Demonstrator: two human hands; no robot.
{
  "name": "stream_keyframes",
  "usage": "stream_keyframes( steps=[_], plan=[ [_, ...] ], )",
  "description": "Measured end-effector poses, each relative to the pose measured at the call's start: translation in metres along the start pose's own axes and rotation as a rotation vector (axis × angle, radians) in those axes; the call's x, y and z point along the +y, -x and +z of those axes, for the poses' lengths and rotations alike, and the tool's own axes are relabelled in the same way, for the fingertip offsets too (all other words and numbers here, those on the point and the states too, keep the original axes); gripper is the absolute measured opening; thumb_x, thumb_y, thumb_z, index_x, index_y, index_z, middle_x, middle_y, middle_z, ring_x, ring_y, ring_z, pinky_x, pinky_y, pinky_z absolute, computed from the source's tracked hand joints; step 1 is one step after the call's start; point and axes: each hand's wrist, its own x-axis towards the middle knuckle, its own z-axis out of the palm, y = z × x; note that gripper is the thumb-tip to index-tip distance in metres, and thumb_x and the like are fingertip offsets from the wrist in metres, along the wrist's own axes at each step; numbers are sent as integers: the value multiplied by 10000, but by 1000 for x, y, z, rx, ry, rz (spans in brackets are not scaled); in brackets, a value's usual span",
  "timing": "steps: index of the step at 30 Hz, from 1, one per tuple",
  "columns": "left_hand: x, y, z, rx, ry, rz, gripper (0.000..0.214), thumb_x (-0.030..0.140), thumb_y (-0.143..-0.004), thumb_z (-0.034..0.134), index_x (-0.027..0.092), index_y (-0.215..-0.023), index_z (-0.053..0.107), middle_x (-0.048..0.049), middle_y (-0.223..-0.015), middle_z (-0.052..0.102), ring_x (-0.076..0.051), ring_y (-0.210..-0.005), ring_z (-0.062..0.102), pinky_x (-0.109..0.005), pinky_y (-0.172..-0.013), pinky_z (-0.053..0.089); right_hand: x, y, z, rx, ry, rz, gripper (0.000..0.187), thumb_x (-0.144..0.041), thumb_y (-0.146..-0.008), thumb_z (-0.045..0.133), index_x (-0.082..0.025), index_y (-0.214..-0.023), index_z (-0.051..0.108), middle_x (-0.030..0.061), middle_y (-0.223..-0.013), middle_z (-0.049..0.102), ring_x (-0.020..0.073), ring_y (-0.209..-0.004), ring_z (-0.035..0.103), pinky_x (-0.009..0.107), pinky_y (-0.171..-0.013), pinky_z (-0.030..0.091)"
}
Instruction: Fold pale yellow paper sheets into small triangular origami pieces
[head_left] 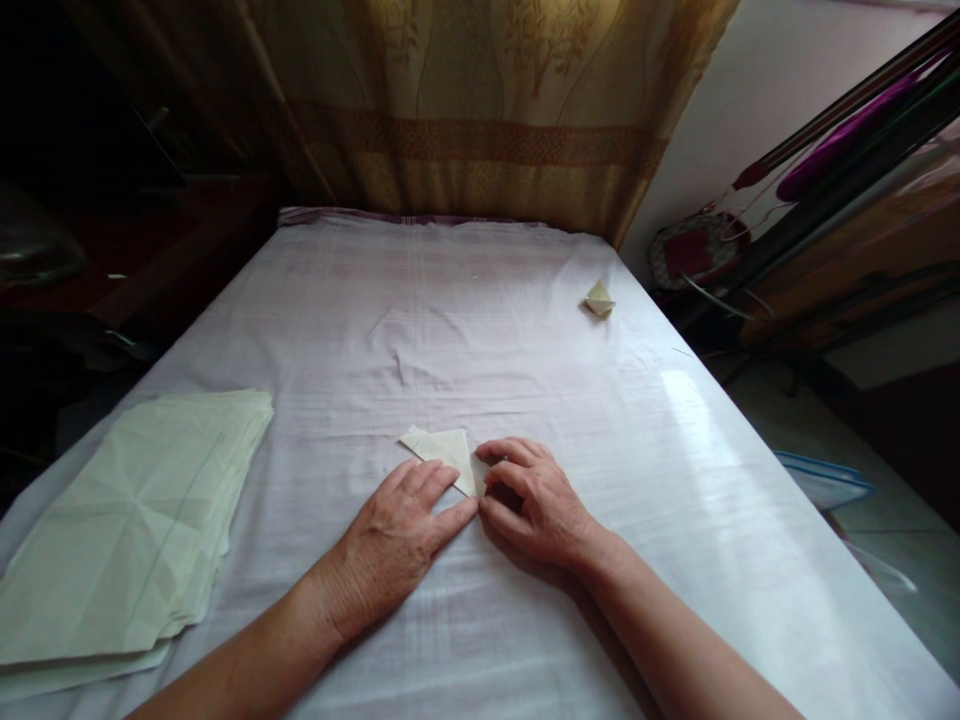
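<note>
A small piece of folded paper, pale cream, lies on the covered surface in front of me, with a pointed flap at its left end. My left hand rests over its lower left side, fingers lying flat and the thumb stretched toward the right corner. At that corner my right hand has its fingers curled and pinched on the paper's right edge. The two thumbs nearly meet there. My fingers hide part of the paper's lower and right edges.
A stack of creased cream paper sheets lies at the left edge of the white bedsheet. Toward the far right sits a small folded paper shape. A gold curtain hangs behind. Beyond the right edge stands a patterned bag.
</note>
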Motion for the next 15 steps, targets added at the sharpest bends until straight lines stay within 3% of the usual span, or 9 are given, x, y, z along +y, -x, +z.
stream_keyframes(
  steps=[5,15],
  plan=[
    [-1,0,-2,-13,-27,19,380,142,-943,485,279,-1284,581,-101,-1276,561,-268,-1206,525,-462,-1043,453,-5,0,6,27,49,48,97,-127,-773,606,-218,-739,599,65,-1124,681,238,-1036,589,414,-906,424],
    [-2,-1,-2,17,-9,25,321,162,-961,473,255,-1236,609,-100,-1277,567,-255,-1187,537,-458,-1028,462,-7,4,6,45,53,-72,111,-134,-835,562,-210,-850,641,75,-1110,682,210,-976,608,381,-878,428]
  ],
)
